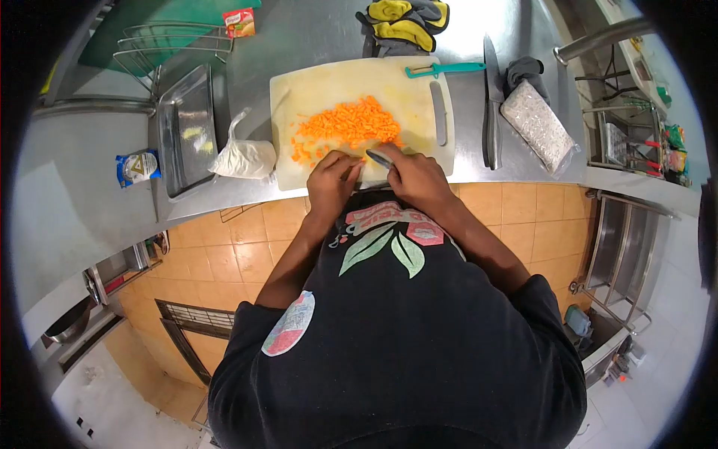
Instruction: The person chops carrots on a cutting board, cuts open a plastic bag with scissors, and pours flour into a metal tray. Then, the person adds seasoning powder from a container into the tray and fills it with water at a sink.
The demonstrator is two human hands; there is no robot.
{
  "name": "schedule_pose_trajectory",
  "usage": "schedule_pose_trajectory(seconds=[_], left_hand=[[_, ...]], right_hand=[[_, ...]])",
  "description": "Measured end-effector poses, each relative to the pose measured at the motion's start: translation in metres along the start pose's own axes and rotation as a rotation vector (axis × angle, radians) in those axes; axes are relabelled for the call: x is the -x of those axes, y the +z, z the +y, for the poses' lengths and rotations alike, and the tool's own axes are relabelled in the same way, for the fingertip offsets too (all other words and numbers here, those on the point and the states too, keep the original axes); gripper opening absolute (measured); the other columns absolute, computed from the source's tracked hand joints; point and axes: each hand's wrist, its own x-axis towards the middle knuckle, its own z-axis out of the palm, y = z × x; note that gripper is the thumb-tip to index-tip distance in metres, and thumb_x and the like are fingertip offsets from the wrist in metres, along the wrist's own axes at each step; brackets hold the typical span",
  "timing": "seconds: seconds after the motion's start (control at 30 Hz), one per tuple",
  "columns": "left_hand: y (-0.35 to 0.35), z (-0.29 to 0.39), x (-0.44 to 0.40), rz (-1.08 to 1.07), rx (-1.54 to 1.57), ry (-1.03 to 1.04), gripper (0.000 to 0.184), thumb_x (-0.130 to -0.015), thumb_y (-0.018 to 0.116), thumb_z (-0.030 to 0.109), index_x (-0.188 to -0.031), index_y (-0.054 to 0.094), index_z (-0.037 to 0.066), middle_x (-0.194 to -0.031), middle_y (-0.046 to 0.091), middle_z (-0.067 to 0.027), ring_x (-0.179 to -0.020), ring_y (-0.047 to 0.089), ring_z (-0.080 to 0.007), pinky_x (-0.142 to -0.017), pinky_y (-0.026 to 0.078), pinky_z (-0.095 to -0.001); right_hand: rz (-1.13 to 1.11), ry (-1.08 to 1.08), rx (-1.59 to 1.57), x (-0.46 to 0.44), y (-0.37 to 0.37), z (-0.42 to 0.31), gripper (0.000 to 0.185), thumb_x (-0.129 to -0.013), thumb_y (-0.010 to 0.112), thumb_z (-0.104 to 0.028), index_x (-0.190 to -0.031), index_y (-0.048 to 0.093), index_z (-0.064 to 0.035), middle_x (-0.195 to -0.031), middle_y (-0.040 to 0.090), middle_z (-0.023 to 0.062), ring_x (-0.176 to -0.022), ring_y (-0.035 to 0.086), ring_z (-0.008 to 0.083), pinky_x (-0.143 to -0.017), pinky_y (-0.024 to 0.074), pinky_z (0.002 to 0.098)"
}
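Observation:
Chopped carrot [351, 123], in small orange bits, is heaped on a cream cutting board [299, 90]. At the board's near edge, the fingers of my left hand [331, 182] are closed and bent down, with a bit of orange carrot showing at their tips. My right hand [416, 176] is wrapped round a knife, its handle hidden in the grip. The short dark blade of that knife [379, 158] points left toward my left fingertips, just below the heap. A teal-handled peeler [446, 69] lies across the board's far right corner.
Right of the board lie a long knife [491, 112] and a clear pack of pale grains [538, 126]. To the left are a tied bag of white powder [245, 157] and a metal tray [187, 127]. Yellow and grey gloves [407, 26] lie behind the board.

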Motion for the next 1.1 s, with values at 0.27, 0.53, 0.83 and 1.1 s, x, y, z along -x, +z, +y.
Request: schedule_pose_trajectory(seconds=[0.27,0.53,0.83,1.1], left_hand=[[0.004,-0.002,0.0,0.0,0.055,-0.057,0.011,-0.076,0.072,0.01,-0.086,0.07,0.008,-0.083,0.064,-0.0064,-0.075,0.063,-0.0248,-0.065,0.05,-0.0324],[0.004,-0.008,-0.001,-0.016,0.056,-0.061,0.012,-0.075,0.072,0.003,-0.088,0.071,0.005,-0.082,0.066,-0.0091,-0.073,0.064,-0.0227,-0.065,0.051,-0.0305],[0.003,-0.008,0.0,-0.008,0.072,-0.05,0.014,-0.077,0.07,0.001,-0.091,0.069,0.003,-0.084,0.065,-0.0111,-0.073,0.064,-0.0243,-0.065,0.051,-0.0306],[-0.006,-0.007,-0.001,0.006,0.069,-0.072,0.017,-0.079,0.068,0.0,-0.096,0.068,0.002,-0.088,0.063,-0.0113,-0.071,0.064,-0.0231,-0.061,0.05,-0.0298]], right_hand=[[-0.073,-0.015,0.045,-0.009,0.006,-0.01,0.041,-0.082,0.052,-0.013,-0.123,0.052,-0.0163,-0.073,0.063,0.0202,-0.071,0.063,0.0388,-0.066,0.049,0.0507],[-0.118,-0.033,0.125,-0.009,0.01,-0.012,0.044,-0.082,0.05,-0.014,-0.126,0.051,-0.0089,-0.076,0.064,0.0204,-0.074,0.064,0.0386,-0.069,0.0502,0.0484],[-0.197,0.002,0.175,-0.016,0.013,-0.021,0.045,-0.082,0.048,-0.012,-0.127,0.052,-0.0076,-0.076,0.063,0.0219,-0.071,0.063,0.0381,-0.064,0.0494,0.0493],[-0.075,-0.013,0.126,-0.016,0.007,-0.018,0.041,-0.082,0.05,-0.013,-0.122,0.057,-0.013,-0.07,0.062,0.0206,-0.066,0.062,0.0387,-0.065,0.0503,0.049]])
